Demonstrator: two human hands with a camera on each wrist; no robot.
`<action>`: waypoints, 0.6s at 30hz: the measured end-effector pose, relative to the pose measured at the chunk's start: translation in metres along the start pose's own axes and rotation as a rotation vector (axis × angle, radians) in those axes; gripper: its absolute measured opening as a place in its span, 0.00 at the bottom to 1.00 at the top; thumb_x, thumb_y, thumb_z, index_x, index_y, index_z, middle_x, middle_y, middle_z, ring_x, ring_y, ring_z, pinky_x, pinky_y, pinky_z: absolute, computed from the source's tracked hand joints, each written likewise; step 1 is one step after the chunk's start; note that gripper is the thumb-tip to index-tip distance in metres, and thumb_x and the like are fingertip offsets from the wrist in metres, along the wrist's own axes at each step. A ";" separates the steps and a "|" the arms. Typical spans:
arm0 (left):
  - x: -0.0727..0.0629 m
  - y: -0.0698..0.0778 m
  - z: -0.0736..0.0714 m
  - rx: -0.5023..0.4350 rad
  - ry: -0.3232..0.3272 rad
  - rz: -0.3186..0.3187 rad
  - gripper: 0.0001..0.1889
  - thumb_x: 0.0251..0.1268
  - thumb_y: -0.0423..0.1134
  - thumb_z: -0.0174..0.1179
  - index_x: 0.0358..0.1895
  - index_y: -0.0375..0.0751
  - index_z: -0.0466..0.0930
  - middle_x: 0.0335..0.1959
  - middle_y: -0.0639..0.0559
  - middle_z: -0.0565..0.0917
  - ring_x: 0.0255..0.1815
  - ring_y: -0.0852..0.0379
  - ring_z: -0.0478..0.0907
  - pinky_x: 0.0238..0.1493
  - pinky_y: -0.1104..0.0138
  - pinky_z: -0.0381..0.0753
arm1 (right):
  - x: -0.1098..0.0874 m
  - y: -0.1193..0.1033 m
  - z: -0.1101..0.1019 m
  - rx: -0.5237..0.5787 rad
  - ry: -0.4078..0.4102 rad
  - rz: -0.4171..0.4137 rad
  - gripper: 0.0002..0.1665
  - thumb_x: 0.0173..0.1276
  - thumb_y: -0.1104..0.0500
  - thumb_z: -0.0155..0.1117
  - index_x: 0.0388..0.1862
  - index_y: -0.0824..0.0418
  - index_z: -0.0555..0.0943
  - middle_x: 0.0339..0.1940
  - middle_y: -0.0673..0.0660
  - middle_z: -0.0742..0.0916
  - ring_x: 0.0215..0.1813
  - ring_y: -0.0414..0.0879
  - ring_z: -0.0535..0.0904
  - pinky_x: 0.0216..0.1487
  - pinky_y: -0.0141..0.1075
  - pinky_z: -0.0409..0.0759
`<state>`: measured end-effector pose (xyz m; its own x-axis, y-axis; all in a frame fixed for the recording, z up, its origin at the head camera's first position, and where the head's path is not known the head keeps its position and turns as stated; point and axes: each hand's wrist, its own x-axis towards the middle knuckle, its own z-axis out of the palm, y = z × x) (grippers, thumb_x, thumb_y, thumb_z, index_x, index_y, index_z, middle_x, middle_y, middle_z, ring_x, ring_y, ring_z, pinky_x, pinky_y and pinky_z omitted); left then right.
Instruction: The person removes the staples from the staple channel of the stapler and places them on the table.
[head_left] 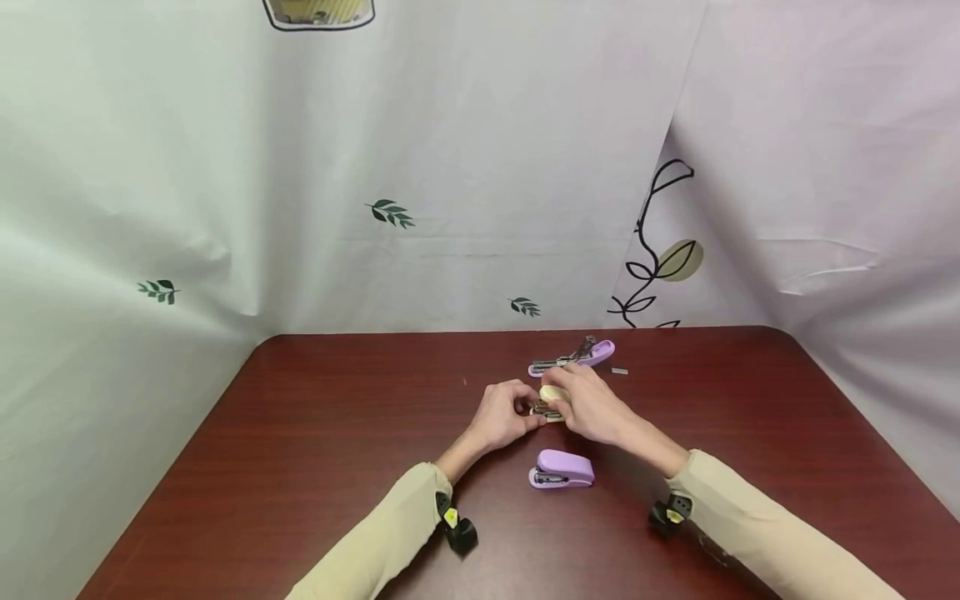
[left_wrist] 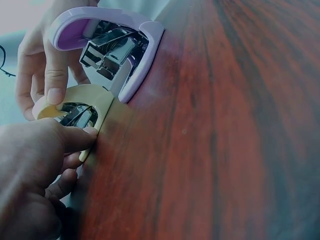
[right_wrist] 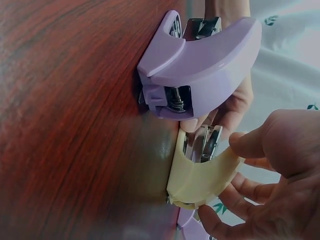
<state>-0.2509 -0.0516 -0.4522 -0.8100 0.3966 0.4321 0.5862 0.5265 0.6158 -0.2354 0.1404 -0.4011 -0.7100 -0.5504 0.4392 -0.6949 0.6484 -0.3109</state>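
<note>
A big white cloth [head_left: 480,150] with leaf drawings hangs behind a red-brown table [head_left: 337,417]. A person's pale sleeves reach over the table, each with a small black camera [head_left: 462,537] at the wrist. The right hand [head_left: 596,406] holds the top of a pale yellow stapler [head_left: 555,393], and the left hand [head_left: 501,414] pinches the front of its bottom part. Past the hands lies a purple stapler, the far one [head_left: 597,353], spread wide with its metal bits sticking up; the right hand is just in front of it. A second purple stapler, the near one [head_left: 566,465], stands closer to the person, apart from the hands, and in the right wrist view it gets in the way and hides some of the left hand. The yellow stapler stands on its base on the table, between the two purple ones. It is smooth and round on top, its mouth gapes toward the left hand, and shiny metal shows inside. A tiny gray strip [head_left: 619,371] lies beside the far stapler.
</note>
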 end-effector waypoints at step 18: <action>0.000 -0.001 0.004 0.004 -0.007 -0.054 0.08 0.48 0.34 0.76 0.30 0.43 0.86 0.25 0.55 0.79 0.25 0.63 0.72 0.29 0.71 0.70 | -0.017 0.023 -0.011 0.224 0.062 0.088 0.18 0.61 0.75 0.66 0.45 0.62 0.74 0.37 0.52 0.81 0.39 0.46 0.80 0.41 0.44 0.79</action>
<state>-0.2518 -0.0491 -0.4559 -0.8402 0.3731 0.3934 0.5418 0.5501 0.6354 -0.2383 0.1706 -0.4061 -0.7653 -0.4589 0.4513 -0.6436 0.5555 -0.5265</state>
